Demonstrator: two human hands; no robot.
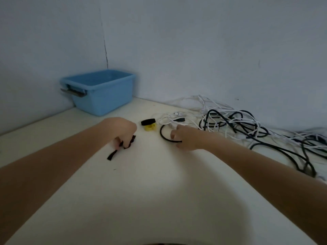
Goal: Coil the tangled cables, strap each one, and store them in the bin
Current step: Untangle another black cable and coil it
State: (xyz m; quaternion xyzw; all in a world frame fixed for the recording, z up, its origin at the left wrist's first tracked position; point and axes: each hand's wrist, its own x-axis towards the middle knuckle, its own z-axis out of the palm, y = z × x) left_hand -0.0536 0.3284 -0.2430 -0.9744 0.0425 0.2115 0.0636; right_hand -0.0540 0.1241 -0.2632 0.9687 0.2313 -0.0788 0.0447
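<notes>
A tangle of black and white cables (235,124) lies on the right of the white table (141,191), reaching back to the wall. My right hand (184,138) grips one black cable (163,134) that curves out from the tangle's left end. My left hand (123,131) pinches a black strap (130,143) lying on the table; another short black strap piece (111,155) lies just in front of it. A blue plastic bin (100,91) stands at the back left corner; its inside is not visible from here.
A black roll of strap tape on a yellow spool (149,124) sits between my hands, a little behind them. Walls close off the back and left. Cables trail off the table's right side.
</notes>
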